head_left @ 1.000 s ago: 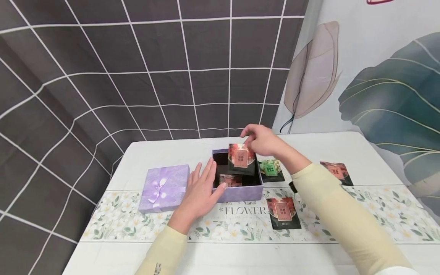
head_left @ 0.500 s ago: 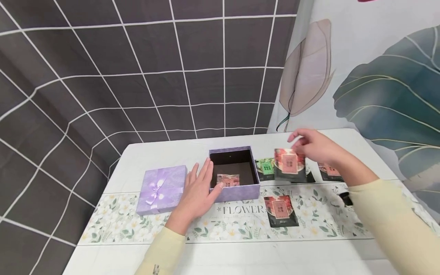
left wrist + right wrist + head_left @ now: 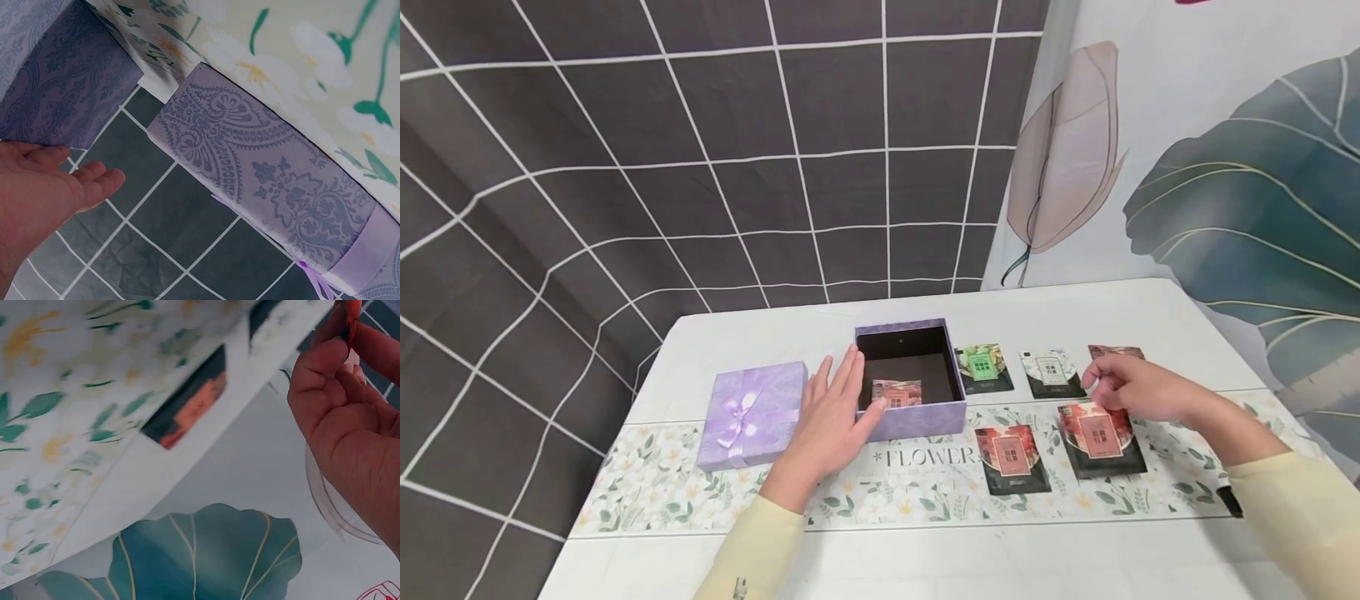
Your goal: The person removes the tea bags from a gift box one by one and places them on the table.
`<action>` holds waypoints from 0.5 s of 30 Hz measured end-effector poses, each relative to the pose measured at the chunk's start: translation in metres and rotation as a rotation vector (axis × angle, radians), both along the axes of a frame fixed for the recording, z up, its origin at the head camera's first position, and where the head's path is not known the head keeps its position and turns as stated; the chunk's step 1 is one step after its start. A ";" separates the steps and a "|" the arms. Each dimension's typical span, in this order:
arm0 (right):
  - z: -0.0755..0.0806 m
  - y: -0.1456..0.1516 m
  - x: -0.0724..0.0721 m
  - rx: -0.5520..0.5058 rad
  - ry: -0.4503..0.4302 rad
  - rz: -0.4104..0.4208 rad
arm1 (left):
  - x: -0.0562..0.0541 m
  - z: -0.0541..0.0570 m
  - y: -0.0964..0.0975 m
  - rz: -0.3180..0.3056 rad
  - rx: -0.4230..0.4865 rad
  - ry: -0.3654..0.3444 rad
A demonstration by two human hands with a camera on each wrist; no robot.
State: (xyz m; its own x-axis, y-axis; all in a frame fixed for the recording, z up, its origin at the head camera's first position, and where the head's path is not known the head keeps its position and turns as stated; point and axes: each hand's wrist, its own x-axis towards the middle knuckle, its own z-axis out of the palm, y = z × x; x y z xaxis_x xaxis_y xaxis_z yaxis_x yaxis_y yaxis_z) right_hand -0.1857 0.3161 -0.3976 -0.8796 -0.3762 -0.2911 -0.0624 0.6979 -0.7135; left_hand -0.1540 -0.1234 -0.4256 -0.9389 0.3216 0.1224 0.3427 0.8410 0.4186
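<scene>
An open purple box (image 3: 917,421) stands mid-table with one red packet (image 3: 897,392) lying inside. My left hand (image 3: 842,400) rests flat against the box's left wall, fingers straight; in the left wrist view the hand (image 3: 56,181) lies beside the box wall (image 3: 62,87). My right hand (image 3: 1120,387) pinches the top edge of a second red packet (image 3: 1101,437), which lies on the floral runner (image 3: 655,475) to the right of the box. In the right wrist view the fingers (image 3: 337,356) grip a red edge (image 3: 349,315).
The purple lid with a bow (image 3: 752,412) lies left of the box. A green packet (image 3: 983,367), a pale packet (image 3: 1051,371), a red packet (image 3: 1015,454) and a partly hidden red one (image 3: 1116,352) lie on the white table (image 3: 775,333). A patterned backdrop hangs behind.
My right hand carried the red packet from above the box out to the right and lowered it onto the runner. The left hand stayed on the box.
</scene>
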 end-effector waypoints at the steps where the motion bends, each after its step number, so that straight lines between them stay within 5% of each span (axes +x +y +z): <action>1: -0.002 0.002 0.001 0.005 -0.002 0.003 | 0.000 0.000 0.000 0.001 -0.001 -0.002; 7: -0.009 0.003 0.005 0.009 -0.044 0.028 | 0.000 0.001 0.000 0.002 -0.008 -0.001; 15: -0.005 -0.003 0.000 0.118 0.023 0.098 | 0.001 0.002 0.000 0.005 -0.006 -0.001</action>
